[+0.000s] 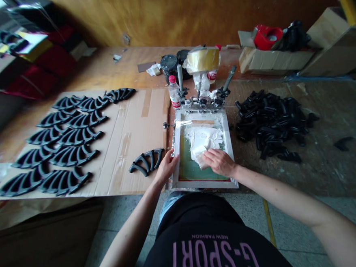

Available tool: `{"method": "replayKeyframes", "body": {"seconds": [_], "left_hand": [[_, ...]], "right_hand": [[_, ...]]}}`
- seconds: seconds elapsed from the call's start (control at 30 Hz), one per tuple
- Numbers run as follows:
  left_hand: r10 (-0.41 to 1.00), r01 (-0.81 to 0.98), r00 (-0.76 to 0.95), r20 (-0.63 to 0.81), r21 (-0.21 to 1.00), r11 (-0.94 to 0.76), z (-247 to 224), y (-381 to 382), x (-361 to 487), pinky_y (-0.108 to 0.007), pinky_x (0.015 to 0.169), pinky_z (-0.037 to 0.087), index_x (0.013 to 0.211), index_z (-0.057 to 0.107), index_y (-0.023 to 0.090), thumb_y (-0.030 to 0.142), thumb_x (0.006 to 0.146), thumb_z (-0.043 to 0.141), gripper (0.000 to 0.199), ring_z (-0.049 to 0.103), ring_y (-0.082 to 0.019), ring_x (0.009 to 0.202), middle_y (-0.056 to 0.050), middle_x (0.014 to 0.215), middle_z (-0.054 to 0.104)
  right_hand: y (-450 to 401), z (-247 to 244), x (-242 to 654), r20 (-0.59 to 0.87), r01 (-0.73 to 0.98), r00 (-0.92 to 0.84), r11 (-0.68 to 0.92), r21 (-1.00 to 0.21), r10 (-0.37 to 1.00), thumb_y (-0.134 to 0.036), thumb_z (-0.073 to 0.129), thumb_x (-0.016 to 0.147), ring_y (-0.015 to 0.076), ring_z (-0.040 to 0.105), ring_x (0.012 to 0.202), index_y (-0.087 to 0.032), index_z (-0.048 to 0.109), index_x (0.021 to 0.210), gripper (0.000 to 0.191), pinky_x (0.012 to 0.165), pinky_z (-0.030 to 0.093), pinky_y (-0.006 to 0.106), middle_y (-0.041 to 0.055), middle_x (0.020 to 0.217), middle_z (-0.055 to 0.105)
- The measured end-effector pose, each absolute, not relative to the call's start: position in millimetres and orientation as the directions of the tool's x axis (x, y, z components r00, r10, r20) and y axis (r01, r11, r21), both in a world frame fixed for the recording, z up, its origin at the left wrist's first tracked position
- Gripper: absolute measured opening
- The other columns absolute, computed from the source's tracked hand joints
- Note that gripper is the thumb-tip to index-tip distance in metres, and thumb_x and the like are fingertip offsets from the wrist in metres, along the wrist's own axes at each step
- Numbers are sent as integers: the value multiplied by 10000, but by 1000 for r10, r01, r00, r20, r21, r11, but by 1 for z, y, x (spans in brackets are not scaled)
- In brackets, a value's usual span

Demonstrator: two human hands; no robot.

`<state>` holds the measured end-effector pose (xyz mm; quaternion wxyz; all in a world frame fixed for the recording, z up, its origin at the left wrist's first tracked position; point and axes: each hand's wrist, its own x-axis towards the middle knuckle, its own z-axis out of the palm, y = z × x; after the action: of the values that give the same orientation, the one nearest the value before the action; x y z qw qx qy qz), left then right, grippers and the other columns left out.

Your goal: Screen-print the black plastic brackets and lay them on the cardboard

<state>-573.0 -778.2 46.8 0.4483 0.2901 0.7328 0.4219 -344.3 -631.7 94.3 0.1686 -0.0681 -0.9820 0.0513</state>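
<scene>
A screen printing frame (175,172) lies flat in front of me, with white ink (207,136) spread over its greenish mesh. My right hand (220,162) is closed on a pale, ink-smeared squeegee (200,156) resting against the mesh at the ink's near edge. At the frame's left side, my left hand (169,163) has its fingers curled on the rim. Just left of that hand, a few black curved handle-like parts (146,162) stand in a row on flat cardboard (113,170). Whatever lies beneath the screen is hidden.
Rows of black curved parts (72,153) cover the cardboard's left. A loose heap of them (274,120) lies right of the frame. Behind the clamp hinge (203,102) stand a red-capped bottle (174,92), dark tubs (169,65) and a yellow tape roll (205,59). Boxes (278,61) sit back right.
</scene>
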Motion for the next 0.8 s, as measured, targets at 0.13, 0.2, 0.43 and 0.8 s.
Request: {"method": "replayKeyframes", "body": {"seconds": [0.13,0.2,0.43,0.8], "left_hand": [[794,46,-431,-429,868,494,52,-778,-572,-274,653,496,1381,488,190,566,842,546,660,662,-194,790,-56,910,713],[799,44,-418,-432,869,492,61,-778,-573,-253,608,478,1406,463,198,562,841,553,678,651,-178,747,-53,901,711],[838,32,-448,-313,930,365,137,-775,-577,-196,442,337,1296,583,199,601,861,524,595,465,-86,482,15,654,603],[774,-158,-626,90,958,-239,207,-700,-572,-286,727,541,1201,565,206,613,927,382,524,676,-172,917,-81,973,709]], "right_hand": [[-633,99,-344,295,135,-935,966,-219,198,-141,545,887,200,578,836,-159,684,971,163,739,459,311,69,868,674],[-619,113,-360,286,235,-907,934,-269,311,-224,603,893,197,598,845,-182,680,1055,184,750,472,306,55,887,684],[-520,161,-378,339,564,-619,702,-435,708,-329,576,920,190,640,827,-217,527,1370,466,760,511,322,59,1016,706],[-584,71,-333,36,668,-711,691,-274,702,-427,648,868,195,614,871,-158,665,814,275,775,470,267,90,901,685]]}}
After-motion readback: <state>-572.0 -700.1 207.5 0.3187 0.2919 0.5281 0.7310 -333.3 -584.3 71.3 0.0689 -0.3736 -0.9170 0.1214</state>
